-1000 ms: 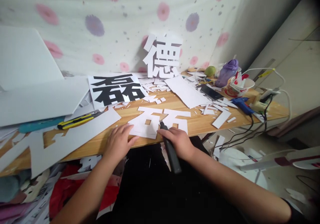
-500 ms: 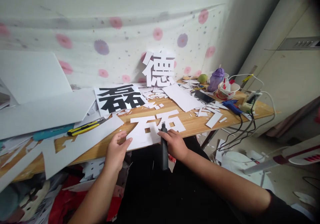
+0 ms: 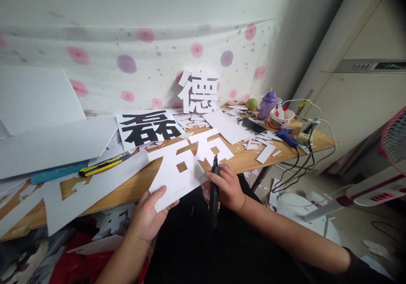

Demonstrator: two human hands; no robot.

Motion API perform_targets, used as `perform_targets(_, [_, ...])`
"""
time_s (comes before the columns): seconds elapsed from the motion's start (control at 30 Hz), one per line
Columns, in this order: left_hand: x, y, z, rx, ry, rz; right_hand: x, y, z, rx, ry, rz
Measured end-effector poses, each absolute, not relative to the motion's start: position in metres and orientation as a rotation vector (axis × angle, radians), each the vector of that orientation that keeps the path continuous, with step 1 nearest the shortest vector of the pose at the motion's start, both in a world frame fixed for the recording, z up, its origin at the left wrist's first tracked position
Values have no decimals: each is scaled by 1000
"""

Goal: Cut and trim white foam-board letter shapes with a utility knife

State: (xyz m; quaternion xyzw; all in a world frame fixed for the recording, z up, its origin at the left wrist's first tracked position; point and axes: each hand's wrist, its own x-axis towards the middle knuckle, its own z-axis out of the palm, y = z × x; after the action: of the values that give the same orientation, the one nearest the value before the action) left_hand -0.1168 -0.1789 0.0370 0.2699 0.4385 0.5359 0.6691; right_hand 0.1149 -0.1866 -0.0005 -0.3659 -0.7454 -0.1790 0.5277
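Observation:
My left hand (image 3: pixel 150 212) pinches the lower left corner of a white foam board cutout (image 3: pixel 180 182), thumb on top and fingers beneath. Cut strokes of a character and small square holes shape this board, which is tilted above the table's front edge. In my right hand (image 3: pixel 226 187) is a black utility knife (image 3: pixel 215 195), its blade pointing up and away from me. The fingers of that hand are close to the board's right edge; whether they touch it I cannot tell. Behind lies a printed sheet (image 3: pixel 149 127) with a bold black character.
A white raised character (image 3: pixel 199 91) leans on the flowered wall cover. A yellow-black cutter (image 3: pixel 101 165) lies left on white board. Scraps, a phone (image 3: pixel 252 126), a blue glue gun (image 3: pixel 286 137), a purple bottle (image 3: pixel 267 105) and cables occupy the wooden table's right side. A fan stands at right.
My left hand has gone from resting open beside the cutout to gripping its corner. The cutout's near side has risen and turned. The knife has moved slightly right and down with my right hand.

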Motion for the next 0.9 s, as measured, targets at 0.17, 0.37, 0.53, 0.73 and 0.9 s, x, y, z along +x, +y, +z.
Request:
perform_targets(0.17, [-118, -180, 46, 615, 914, 1288, 107, -184, 13, -827, -1694, -486])
perform_targets(0.37, [-127, -175, 46, 645, 897, 1332, 96, -179, 26, -755, -1648, -489])
perform_targets(0.53, [-127, -175, 43, 608, 850, 1352, 88, -172, 29, -708, -1715, -419])
perform_targets(0.73, [-129, -176, 37, 562, 780, 1367, 75, -170, 27, -727, -1710, -409])
perform_targets(0.9, [-129, -175, 34, 497, 747, 1338, 63, -168, 28, -725, -1683, -349])
